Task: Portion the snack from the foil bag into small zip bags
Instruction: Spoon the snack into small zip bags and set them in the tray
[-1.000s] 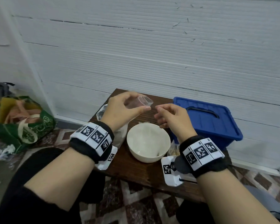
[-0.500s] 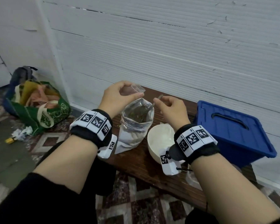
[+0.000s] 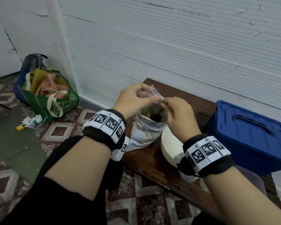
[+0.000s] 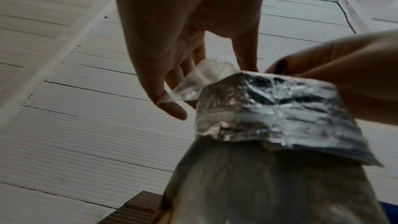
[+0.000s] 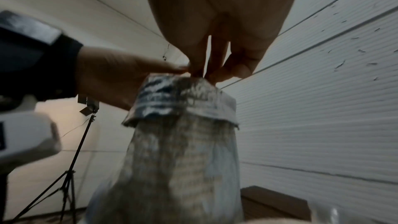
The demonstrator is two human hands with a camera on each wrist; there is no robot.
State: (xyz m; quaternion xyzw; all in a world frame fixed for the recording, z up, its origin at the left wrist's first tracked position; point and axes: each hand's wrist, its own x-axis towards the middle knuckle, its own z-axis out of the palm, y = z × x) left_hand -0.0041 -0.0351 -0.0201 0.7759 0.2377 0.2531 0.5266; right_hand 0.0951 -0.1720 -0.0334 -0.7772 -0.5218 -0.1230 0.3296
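The foil bag [image 3: 146, 132] stands open on the wooden bench [image 3: 149, 161], its silver rim folded down into a cuff [image 4: 269, 108] and dark snack showing inside. Just above its mouth, my left hand [image 3: 148, 95] pinches a small clear zip bag [image 3: 152, 90] between thumb and fingers; the left wrist view shows the crumpled film [image 4: 202, 77]. My right hand [image 3: 166, 103] hovers over the foil bag's mouth, fingertips pinched close to my left thumb, apparently on a thin spoon handle. The handle itself is mostly hidden. From the right wrist view the foil bag [image 5: 183, 142] stands right under the pinched fingers [image 5: 198, 67].
A white bowl [image 3: 169, 143] sits on the bench right of the foil bag, under my right wrist. A blue lidded box [image 3: 250, 135] stands further right. A green shopping bag [image 3: 55, 101] and scraps lie on the floor to the left. A tripod [image 5: 71, 168] stands behind.
My head turned left and down, bringing the foil bag into view. Both hands moved from over the bowl to the foil bag's mouth, and the right fingers closed in beside the left thumb.
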